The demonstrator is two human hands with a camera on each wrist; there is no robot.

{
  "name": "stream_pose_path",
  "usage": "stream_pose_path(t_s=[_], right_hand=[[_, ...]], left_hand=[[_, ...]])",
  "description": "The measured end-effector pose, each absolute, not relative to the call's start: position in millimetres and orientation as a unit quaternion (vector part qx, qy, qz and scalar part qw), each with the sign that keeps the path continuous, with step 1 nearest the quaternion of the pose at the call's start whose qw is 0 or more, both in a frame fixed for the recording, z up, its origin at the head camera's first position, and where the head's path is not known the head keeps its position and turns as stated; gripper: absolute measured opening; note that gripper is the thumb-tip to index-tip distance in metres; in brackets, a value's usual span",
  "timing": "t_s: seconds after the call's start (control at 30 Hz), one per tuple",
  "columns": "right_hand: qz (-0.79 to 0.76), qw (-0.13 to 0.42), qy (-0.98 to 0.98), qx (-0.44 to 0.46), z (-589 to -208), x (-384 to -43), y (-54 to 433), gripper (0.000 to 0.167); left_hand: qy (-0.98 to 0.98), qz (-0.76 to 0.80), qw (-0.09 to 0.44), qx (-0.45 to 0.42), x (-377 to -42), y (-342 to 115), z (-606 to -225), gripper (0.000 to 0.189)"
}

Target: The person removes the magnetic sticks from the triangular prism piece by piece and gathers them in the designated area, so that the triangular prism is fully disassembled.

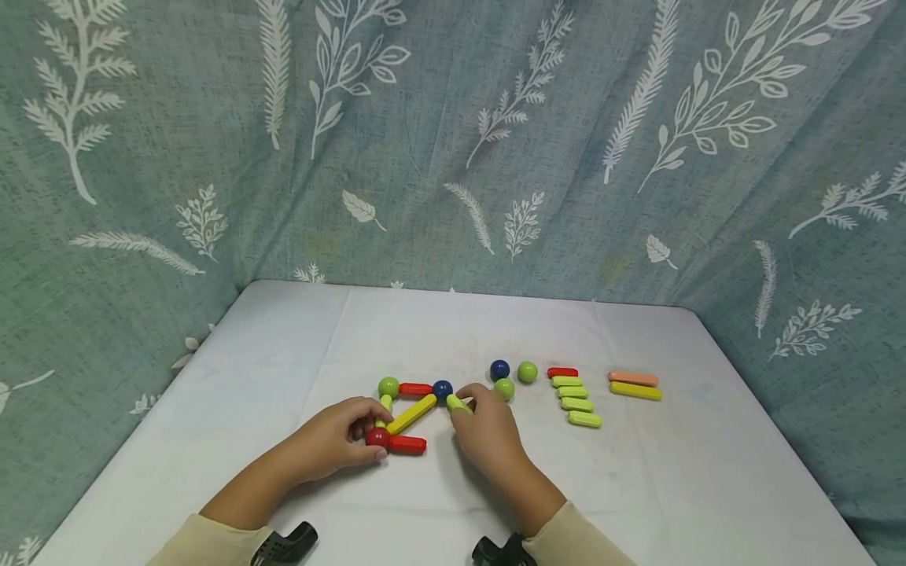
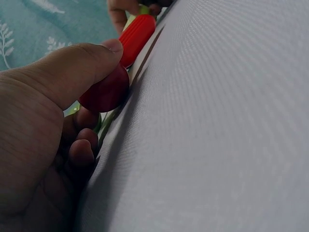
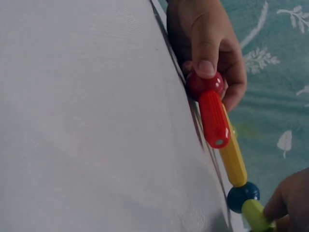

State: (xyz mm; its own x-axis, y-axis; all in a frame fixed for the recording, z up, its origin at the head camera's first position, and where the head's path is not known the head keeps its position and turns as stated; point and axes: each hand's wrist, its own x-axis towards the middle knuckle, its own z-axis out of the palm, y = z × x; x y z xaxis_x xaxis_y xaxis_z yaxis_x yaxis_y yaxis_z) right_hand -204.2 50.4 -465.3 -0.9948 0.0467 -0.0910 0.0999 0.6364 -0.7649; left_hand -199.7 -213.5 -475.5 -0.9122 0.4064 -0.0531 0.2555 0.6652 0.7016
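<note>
On the white table lies a joined figure of magnetic sticks and balls. Its red ball (image 1: pixel 378 437) is gripped between the thumb and fingers of my left hand (image 1: pixel 333 440). From that ball run a red stick (image 1: pixel 407 445), a yellow stick (image 1: pixel 412 414) and a partly hidden light green stick (image 1: pixel 385 403). The yellow one reaches a blue ball (image 1: pixel 442 390); another red stick (image 1: pixel 415 390) links this to a green ball (image 1: pixel 388 387). My right hand (image 1: pixel 488 432) pinches a short light green stick (image 3: pixel 256 215), whose end meets the blue ball.
Beyond my right hand sit a loose blue ball (image 1: pixel 499 370) and two green balls (image 1: pixel 527 372). Farther right, several short light green sticks (image 1: pixel 576 405) lie in a column below a red stick (image 1: pixel 562 373). An orange stick (image 1: pixel 633 379) and a yellow stick (image 1: pixel 635 391) lie beside them.
</note>
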Motion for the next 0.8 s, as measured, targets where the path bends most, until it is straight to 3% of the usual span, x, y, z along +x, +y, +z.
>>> stream_pose_path(t_s=[0.33,0.8], right_hand=[[-0.487,-0.009,0.872,0.045,-468.9,-212.3,65.9,0.018],[-0.446,0.019,0.895,0.017,-470.6,-212.2,67.0,0.013]], left_hand=[[0.906,0.367,0.103,0.184,-199.9,-214.1,-476.0,0.044],[0.906,0.369,0.098,0.186,-197.9,-215.3,-475.6,0.043]])
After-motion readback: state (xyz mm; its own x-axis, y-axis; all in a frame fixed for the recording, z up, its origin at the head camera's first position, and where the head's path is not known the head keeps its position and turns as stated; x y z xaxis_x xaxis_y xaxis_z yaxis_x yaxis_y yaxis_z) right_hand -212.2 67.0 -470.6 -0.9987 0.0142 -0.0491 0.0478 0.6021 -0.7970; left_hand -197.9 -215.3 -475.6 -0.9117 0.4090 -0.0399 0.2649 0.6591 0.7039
